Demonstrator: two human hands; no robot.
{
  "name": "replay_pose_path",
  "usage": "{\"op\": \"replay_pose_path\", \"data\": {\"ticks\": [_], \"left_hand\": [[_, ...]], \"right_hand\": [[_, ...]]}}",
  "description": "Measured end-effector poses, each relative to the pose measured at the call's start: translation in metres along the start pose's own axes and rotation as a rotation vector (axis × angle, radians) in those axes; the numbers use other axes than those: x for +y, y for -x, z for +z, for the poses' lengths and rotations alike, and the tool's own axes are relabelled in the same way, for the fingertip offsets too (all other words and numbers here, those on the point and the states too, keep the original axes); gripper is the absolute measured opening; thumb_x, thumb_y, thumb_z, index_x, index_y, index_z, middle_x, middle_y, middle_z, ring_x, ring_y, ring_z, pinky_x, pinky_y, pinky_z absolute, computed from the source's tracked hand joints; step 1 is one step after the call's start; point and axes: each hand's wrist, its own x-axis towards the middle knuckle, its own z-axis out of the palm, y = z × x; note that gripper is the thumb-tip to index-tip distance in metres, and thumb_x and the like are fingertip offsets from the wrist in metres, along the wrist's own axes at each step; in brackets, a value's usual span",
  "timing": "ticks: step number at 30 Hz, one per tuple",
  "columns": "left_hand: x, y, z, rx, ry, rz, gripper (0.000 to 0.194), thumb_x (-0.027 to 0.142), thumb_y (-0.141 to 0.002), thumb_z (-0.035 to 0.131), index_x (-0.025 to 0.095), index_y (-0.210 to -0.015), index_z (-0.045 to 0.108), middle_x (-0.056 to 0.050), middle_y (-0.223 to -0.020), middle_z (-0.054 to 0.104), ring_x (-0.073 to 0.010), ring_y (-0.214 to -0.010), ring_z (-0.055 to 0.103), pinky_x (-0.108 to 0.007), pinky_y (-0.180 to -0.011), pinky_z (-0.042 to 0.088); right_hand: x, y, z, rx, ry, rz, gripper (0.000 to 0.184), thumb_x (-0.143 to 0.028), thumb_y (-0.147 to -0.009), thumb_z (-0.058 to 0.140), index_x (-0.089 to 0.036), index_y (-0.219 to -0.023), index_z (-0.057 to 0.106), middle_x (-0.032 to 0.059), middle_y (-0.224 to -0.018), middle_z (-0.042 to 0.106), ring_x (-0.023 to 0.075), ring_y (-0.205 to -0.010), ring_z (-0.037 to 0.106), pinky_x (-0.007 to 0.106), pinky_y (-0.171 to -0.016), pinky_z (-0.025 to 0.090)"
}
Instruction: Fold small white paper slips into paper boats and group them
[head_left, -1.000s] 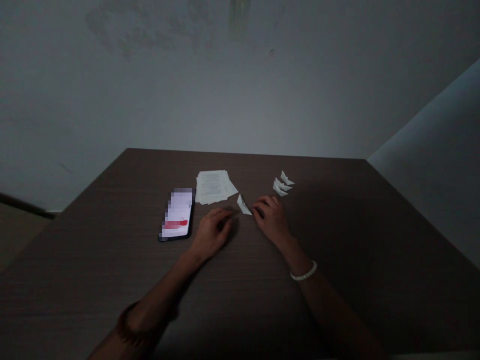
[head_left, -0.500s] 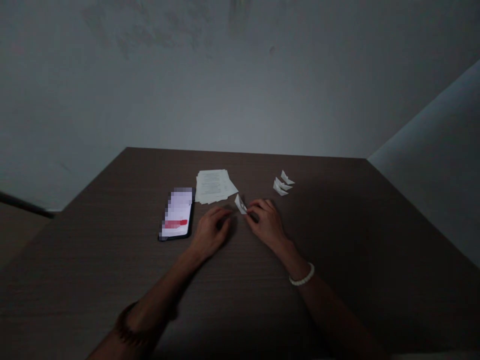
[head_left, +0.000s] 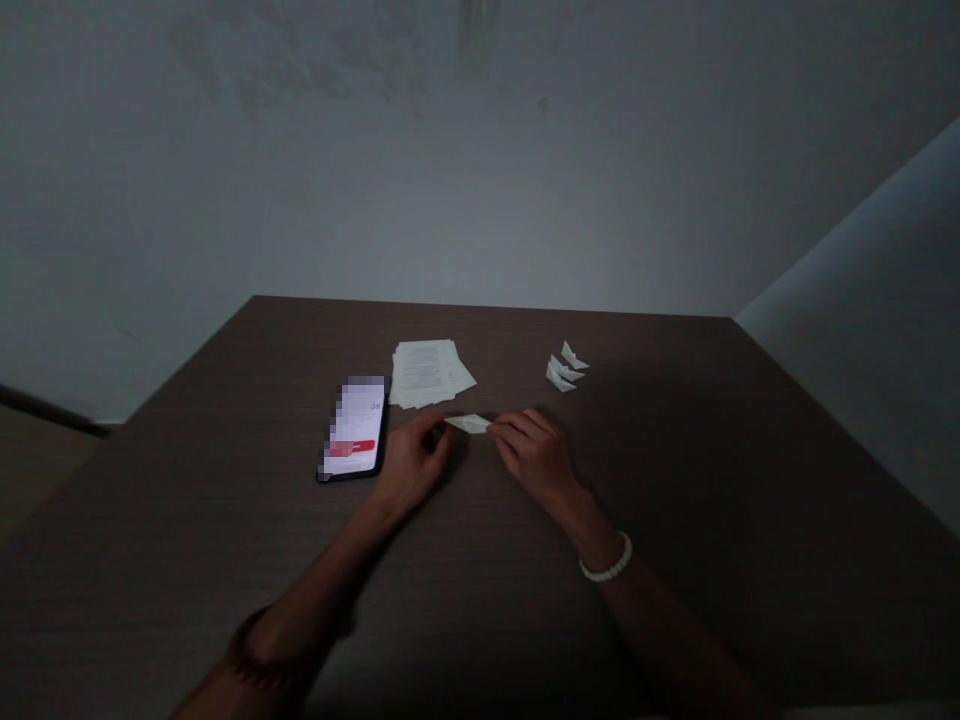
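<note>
A small white paper boat (head_left: 469,424) is stretched flat and narrow between my two hands, just above the brown table (head_left: 480,580). My left hand (head_left: 415,456) pinches its left tip between thumb and fingers. At the other end, my right hand (head_left: 534,452) has thumb and fingers closed on the right tip. Both tips are partly covered by fingers. Further back on the right stand 3 folded paper boats (head_left: 565,370), close together in a group.
A stack of printed paper sheets (head_left: 429,372) lies behind my left hand, its edges uneven. Left of that hand is a phone (head_left: 352,430) with a lit, partly blurred screen. A grey wall (head_left: 480,200) rises behind the table's back edge.
The paper boat was upright and tilted, held at its right end by my right hand. Now it is pulled out flat and level, with my left hand closed on its left tip.
</note>
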Motion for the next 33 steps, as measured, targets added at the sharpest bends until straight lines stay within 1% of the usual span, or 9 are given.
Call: {"op": "replay_pose_path", "data": {"ticks": [2, 5, 8, 13, 18, 23, 25, 29, 33], "left_hand": [[0.0, 0.001, 0.0, -0.011, 0.024, 0.007, 0.031, 0.034, -0.087, 0.054, 0.015, -0.105, 0.069, -0.006, -0.092, 0.073, -0.0205, -0.079, 0.066, -0.033, -0.075, 0.051], [0.002, 0.001, 0.0, -0.026, 0.059, -0.015, 0.036, 0.04, -0.087, 0.056, 0.014, -0.108, 0.069, -0.006, -0.092, 0.073, -0.0207, -0.079, 0.067, -0.032, -0.073, 0.052], [0.005, 0.0, -0.002, -0.051, 0.085, -0.02, 0.036, 0.042, -0.089, 0.054, 0.015, -0.107, 0.07, -0.006, -0.094, 0.074, -0.0211, -0.081, 0.067, -0.032, -0.075, 0.051], [0.005, 0.0, -0.002, -0.083, 0.101, -0.006, 0.032, 0.038, -0.091, 0.052, 0.016, -0.104, 0.071, -0.005, -0.096, 0.074, -0.0219, -0.085, 0.067, -0.031, -0.076, 0.051], [0.004, 0.0, -0.003, -0.124, 0.126, -0.022, 0.035, 0.039, -0.093, 0.048, 0.015, -0.1, 0.072, -0.006, -0.095, 0.074, -0.0232, -0.086, 0.067, -0.032, -0.077, 0.05], [0.003, 0.001, -0.004, -0.17, 0.113, -0.015, 0.039, 0.04, -0.094, 0.045, 0.013, -0.09, 0.073, -0.006, -0.081, 0.072, -0.0213, -0.075, 0.064, -0.029, -0.066, 0.047], [0.002, 0.001, -0.003, -0.164, 0.098, -0.013, 0.039, 0.039, -0.094, 0.044, 0.013, -0.088, 0.073, -0.005, -0.079, 0.071, -0.0206, -0.073, 0.064, -0.029, -0.065, 0.047], [0.004, 0.001, -0.003, -0.13, 0.055, 0.003, 0.035, 0.037, -0.093, 0.047, 0.014, -0.088, 0.073, -0.006, -0.082, 0.072, -0.02, -0.074, 0.065, -0.029, -0.067, 0.047], [0.008, 0.002, -0.003, -0.034, -0.093, 0.07, 0.035, 0.037, -0.092, 0.048, 0.015, -0.082, 0.073, -0.007, -0.077, 0.071, -0.0206, -0.072, 0.064, -0.031, -0.067, 0.047]], "right_hand": [[-0.001, 0.0, -0.002, 0.014, 0.036, -0.017, 0.017, -0.015, -0.093, 0.055, -0.02, -0.096, 0.071, 0.004, -0.095, 0.07, 0.019, -0.086, 0.057, 0.031, -0.077, 0.046], [-0.002, 0.0, -0.005, 0.034, 0.101, -0.05, 0.018, -0.013, -0.092, 0.056, -0.022, -0.098, 0.071, 0.0034, -0.094, 0.071, 0.0192, -0.085, 0.056, 0.032, -0.075, 0.045], [-0.005, 0.0, -0.007, 0.055, 0.136, -0.07, 0.019, -0.012, -0.09, 0.057, -0.022, -0.098, 0.071, 0.003, -0.094, 0.071, 0.0193, -0.085, 0.056, 0.032, -0.074, 0.045], [-0.008, 0.0, -0.007, 0.066, 0.12, -0.073, 0.019, -0.013, -0.09, 0.058, -0.023, -0.1, 0.071, 0.0035, -0.094, 0.07, 0.0185, -0.085, 0.056, 0.031, -0.074, 0.045], [-0.009, 0.001, -0.005, 0.105, 0.067, -0.067, 0.021, -0.014, -0.09, 0.058, -0.022, -0.103, 0.071, 0.0037, -0.094, 0.07, 0.0184, -0.086, 0.057, 0.032, -0.076, 0.046], [-0.01, 0.001, -0.005, 0.135, 0.051, -0.077, 0.023, -0.013, -0.09, 0.057, -0.021, -0.107, 0.07, 0.0042, -0.094, 0.07, 0.0181, -0.085, 0.057, 0.031, -0.075, 0.047], [-0.01, 0.002, -0.005, 0.141, 0.045, -0.08, 0.024, -0.013, -0.089, 0.057, -0.021, -0.108, 0.07, 0.004, -0.094, 0.07, 0.0182, -0.085, 0.057, 0.031, -0.075, 0.047], [-0.01, 0.002, -0.006, 0.127, 0.009, -0.08, 0.024, -0.014, -0.091, 0.056, -0.022, -0.107, 0.07, 0.0037, -0.093, 0.071, 0.0178, -0.083, 0.059, 0.031, -0.074, 0.048], [-0.012, 0.0, -0.006, 0.12, -0.1, -0.015, 0.021, -0.016, -0.091, 0.055, -0.022, -0.105, 0.071, 0.0041, -0.094, 0.072, 0.0179, -0.086, 0.061, 0.032, -0.077, 0.05]]}}
